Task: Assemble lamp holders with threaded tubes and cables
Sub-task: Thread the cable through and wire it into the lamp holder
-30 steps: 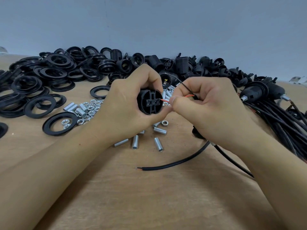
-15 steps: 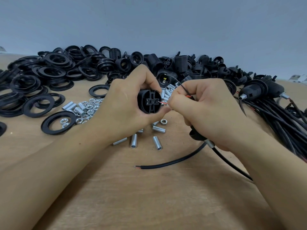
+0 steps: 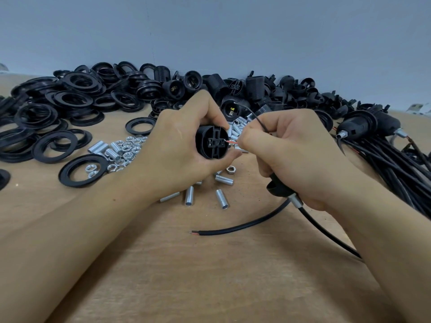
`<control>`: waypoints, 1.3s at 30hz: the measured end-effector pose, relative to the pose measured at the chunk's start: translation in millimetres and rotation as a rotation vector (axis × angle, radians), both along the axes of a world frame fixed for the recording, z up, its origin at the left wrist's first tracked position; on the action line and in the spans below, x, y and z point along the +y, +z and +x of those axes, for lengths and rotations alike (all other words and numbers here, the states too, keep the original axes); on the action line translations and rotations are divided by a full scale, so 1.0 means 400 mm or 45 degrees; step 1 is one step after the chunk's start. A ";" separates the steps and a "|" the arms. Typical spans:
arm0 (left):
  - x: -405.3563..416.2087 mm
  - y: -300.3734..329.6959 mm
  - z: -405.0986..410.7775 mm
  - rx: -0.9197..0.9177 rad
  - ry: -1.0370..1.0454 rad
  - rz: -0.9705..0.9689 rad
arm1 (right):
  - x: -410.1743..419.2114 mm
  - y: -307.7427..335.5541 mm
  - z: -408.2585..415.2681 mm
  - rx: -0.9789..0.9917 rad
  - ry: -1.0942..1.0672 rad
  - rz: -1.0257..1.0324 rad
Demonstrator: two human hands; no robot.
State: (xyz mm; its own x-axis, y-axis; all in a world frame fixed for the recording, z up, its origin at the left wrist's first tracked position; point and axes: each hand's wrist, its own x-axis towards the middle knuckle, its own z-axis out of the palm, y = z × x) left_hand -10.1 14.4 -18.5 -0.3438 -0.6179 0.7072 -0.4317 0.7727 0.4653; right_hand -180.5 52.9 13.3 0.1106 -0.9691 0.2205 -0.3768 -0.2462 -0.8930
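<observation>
- Our left hand (image 3: pixel 177 148): fingers curled round the black lamp holder (image 3: pixel 212 142), held above the table w/ its terminal end facing us; thumb under it, forefinger over the top.
- Our right hand (image 3: pixel 296 150): thumb and forefinger pinch the red wire (image 3: pixel 231 141), whose tip touches the right side of the holder's terminal block; a thin black wire (image 3: pixel 257 118) arcs up out of the same grip.
- Lower fingers of the right hand also curl round a black cap (image 3: pixel 278 188) w/ a silver threaded tube (image 3: pixel 295 200) at its base; the black cable (image 3: pixel 245 226) leaves the tube and lies in a curve on the wooden table (image 3: pixel 210 276), stripped end pointing left. A second run of it passes back under the right forearm.
- Loose threaded tubes (image 3: pixel 221 198) and nuts (image 3: pixel 127 150) lie on the table below and left of the hands; one single nut (image 3: pixel 231 169) just under the holder.
- Black rings (image 3: pixel 77 170): heap at far left, a few lying singly nearer us.
- Spare holder bodies (image 3: pixel 254 89): pile along the back, by the grey wall (image 3: pixel 210 31).
- Finished holders w/ cables (image 3: pixel 359 127): bundle at far right, cables running toward the right edge.
</observation>
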 end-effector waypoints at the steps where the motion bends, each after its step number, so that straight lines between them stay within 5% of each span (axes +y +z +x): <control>1: 0.001 0.000 0.000 0.001 0.000 0.002 | -0.001 -0.001 0.001 -0.001 0.001 0.008; 10: 0.003 0.002 -0.002 -0.041 0.028 0.016 | 0.002 -0.010 0.004 0.022 -0.069 -0.051; 17: 0.011 -0.001 -0.005 0.012 0.035 0.009 | 0.011 -0.017 0.010 0.215 0.040 -0.425; 39: 0.028 -0.010 -0.026 0.275 -0.029 0.151 | 0.006 -0.016 -0.012 0.125 0.243 -0.442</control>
